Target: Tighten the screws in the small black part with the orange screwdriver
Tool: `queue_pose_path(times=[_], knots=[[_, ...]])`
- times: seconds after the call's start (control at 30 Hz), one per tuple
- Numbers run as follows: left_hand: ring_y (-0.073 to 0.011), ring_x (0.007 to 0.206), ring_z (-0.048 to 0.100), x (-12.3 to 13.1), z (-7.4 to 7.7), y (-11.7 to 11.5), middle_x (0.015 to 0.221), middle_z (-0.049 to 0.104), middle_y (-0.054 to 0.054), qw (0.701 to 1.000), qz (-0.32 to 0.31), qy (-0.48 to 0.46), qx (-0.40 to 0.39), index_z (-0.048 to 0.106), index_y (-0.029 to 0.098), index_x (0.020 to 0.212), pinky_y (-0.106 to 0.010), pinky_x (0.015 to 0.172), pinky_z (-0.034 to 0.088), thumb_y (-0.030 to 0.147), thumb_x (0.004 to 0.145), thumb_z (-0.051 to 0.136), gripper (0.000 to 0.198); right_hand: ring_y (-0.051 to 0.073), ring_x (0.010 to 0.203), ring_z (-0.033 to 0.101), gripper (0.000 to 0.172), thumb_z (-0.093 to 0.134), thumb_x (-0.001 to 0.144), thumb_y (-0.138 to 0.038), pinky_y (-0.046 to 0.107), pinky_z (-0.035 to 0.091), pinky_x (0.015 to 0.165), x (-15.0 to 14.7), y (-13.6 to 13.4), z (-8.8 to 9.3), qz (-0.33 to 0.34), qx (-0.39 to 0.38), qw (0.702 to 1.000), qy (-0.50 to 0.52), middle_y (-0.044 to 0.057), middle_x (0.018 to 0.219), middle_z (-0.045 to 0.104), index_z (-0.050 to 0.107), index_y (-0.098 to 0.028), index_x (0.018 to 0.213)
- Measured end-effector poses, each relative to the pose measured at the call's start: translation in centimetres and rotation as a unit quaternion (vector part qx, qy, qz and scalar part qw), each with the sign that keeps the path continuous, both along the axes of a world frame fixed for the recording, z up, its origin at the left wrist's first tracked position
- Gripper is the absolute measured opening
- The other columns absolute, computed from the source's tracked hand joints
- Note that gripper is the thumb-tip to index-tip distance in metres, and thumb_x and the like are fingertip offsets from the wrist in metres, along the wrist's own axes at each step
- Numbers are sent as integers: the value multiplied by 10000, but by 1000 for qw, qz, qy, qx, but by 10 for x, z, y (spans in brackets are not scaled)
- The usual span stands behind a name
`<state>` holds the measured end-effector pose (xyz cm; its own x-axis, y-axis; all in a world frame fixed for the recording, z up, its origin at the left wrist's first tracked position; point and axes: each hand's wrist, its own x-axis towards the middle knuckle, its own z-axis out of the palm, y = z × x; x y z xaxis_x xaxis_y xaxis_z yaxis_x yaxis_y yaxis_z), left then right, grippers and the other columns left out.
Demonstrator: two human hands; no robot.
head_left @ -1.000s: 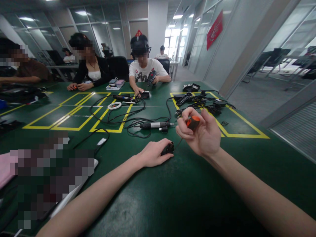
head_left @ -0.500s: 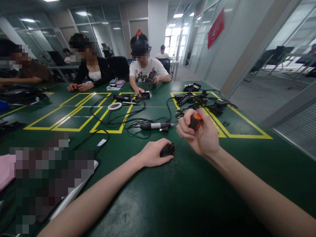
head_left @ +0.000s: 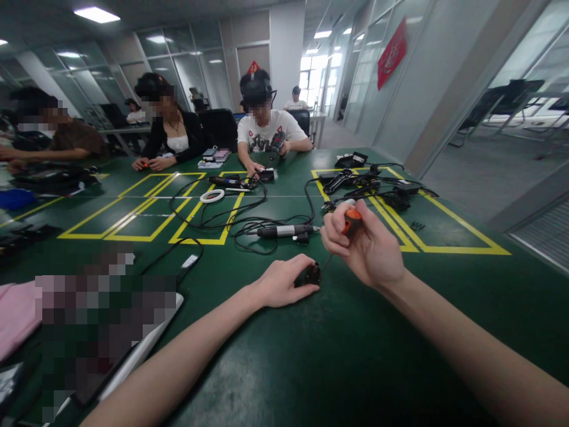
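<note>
My left hand (head_left: pixel 287 281) rests on the green table, its thumb and fingers curled round a small black part (head_left: pixel 313 274) with a short round stub on top. My right hand (head_left: pixel 368 243) is closed round the orange and black handle of a screwdriver (head_left: pixel 352 223). Its thin shaft slants down to the left, and the tip lies close beside the black part; whether they touch I cannot tell. Just beyond my hands lies a silver and black pen-shaped electric tool (head_left: pixel 282 231) with a coiled cable.
Yellow tape (head_left: pixel 200 242) marks rectangles on the table (head_left: pixel 249 362). Black tools and cables (head_left: pixel 355 178) lie at the back right, a white tape roll (head_left: pixel 212 196) left of centre. A blurred-out device with a white edge (head_left: pixel 146 338) lies at left. Several people sit across the table.
The view has shifted slightly, so the whole scene sits a little lower and farther right. The screwdriver handle has turned in my right hand, showing more orange. My left hand keeps its hold.
</note>
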<state>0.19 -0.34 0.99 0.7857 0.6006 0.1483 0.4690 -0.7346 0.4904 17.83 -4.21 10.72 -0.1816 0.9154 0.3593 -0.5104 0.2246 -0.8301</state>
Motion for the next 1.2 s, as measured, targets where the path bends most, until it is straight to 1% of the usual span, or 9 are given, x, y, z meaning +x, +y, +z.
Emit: queue_pose_path(times=[0.1, 0.2, 0.33, 0.5, 0.67, 0.83, 0.93, 1.07, 1.2], knots=[[-227, 952, 694, 1, 1, -1, 1111, 699, -63, 1000, -1, 0, 6, 551, 209, 1252, -313, 813, 505, 474, 953, 632, 407, 86, 458, 212, 504, 599, 952, -629, 228, 162, 421, 2, -1, -3, 16, 7, 1000, -1, -62, 543, 310, 542, -207, 683], [-227, 984, 690, 1, 1, -2, 1124, 691, -62, 1000, -6, -6, 5, 540, 215, 1252, -311, 819, 505, 479, 961, 623, 401, 85, 444, 195, 418, 642, 925, -617, 222, 161, 423, 3, -2, -5, 14, 9, 1000, 0, -78, 534, 320, 555, -233, 783], [-216, 977, 686, 2, 1, -2, 1134, 683, -59, 1000, -14, -11, -4, 540, 216, 1240, -302, 812, 504, 470, 967, 620, 381, 87, 449, 259, 343, 693, 920, -532, 224, 210, 442, 4, -4, -4, -2, 4, 1000, -17, -70, 554, 399, 552, -240, 806], [-213, 973, 681, 3, 1, -3, 1127, 685, -63, 1000, -17, -19, -9, 550, 214, 1243, -299, 804, 501, 472, 965, 622, 387, 101, 469, 368, 360, 672, 940, -523, 246, 265, 454, 5, -4, -1, -8, 13, 999, -37, -38, 597, 465, 587, -221, 762], [-217, 980, 691, 2, 1, -2, 1135, 699, -66, 999, -14, -34, -14, 569, 210, 1233, -296, 810, 505, 460, 938, 658, 397, 95, 453, 251, 435, 605, 967, -571, 234, 195, 424, 4, -4, -3, 6, 15, 1000, -25, -60, 547, 345, 553, -218, 720], [-199, 865, 703, 2, 3, -5, 1003, 719, -31, 999, 16, -29, -22, 567, 203, 1238, -285, 772, 511, 434, 891, 702, 439, 84, 435, 194, 360, 641, 942, -563, 215, 181, 426, 2, -8, -5, 22, 17, 1000, -10, -91, 528, 341, 532, -245, 815], [-179, 768, 687, 2, 4, -7, 867, 699, 0, 999, 24, -23, -22, 592, 199, 1175, -272, 728, 500, 437, 892, 691, 382, 90, 436, 302, 306, 644, 954, -488, 223, 236, 428, 3, -6, -4, -1, 26, 999, -21, -65, 569, 450, 545, -237, 811], [-155, 702, 658, 0, 2, -7, 789, 671, 19, 999, 11, -40, -10, 607, 198, 1164, -257, 707, 487, 417, 901, 680, 350, 104, 473, 433, 387, 663, 932, -516, 253, 310, 434, 6, -2, -2, -27, 38, 998, -39, -19, 645, 512, 582, -201, 722], [-160, 722, 661, -1, 1, -7, 796, 673, 12, 999, 1, -49, -6, 606, 195, 1189, -259, 714, 488, 412, 906, 675, 364, 92, 456, 302, 443, 656, 927, -557, 235, 237, 407, 7, -1, -1, -9, 12, 999, -32, -51, 562, 382, 534, -208, 683]])
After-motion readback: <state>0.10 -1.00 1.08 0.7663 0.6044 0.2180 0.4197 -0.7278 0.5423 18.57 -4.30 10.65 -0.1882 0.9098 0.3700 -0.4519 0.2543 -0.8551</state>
